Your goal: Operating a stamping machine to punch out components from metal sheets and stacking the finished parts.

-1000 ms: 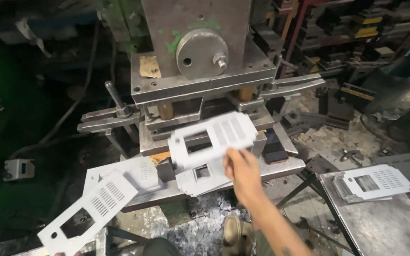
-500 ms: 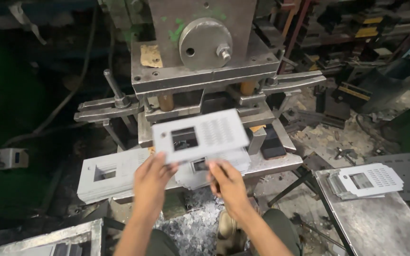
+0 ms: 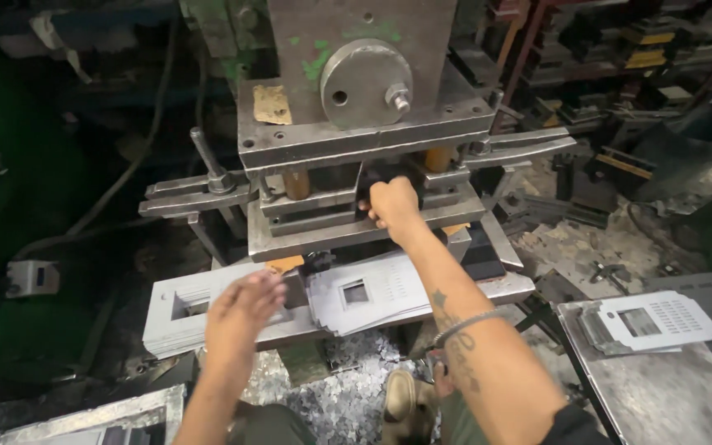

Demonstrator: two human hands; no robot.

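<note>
Our right hand (image 3: 392,206) is closed, reaching into the press (image 3: 356,124) die gap | our left hand (image 3: 245,306) hovers open over the grey sheet-metal stack (image 3: 183,306) | punched plates (image 3: 372,290) lie beside it | another plate (image 3: 653,320) rests on the right tabletop (image 3: 661,395)

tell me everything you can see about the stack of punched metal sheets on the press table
The stack of punched metal sheets lies flat and slightly fanned on the press table, below the die. The sheets look like thin, dull grey metal, each with a square cut-out and rows of small slots. The right forearm passes above it; the left hand hovers beside it.
</note>
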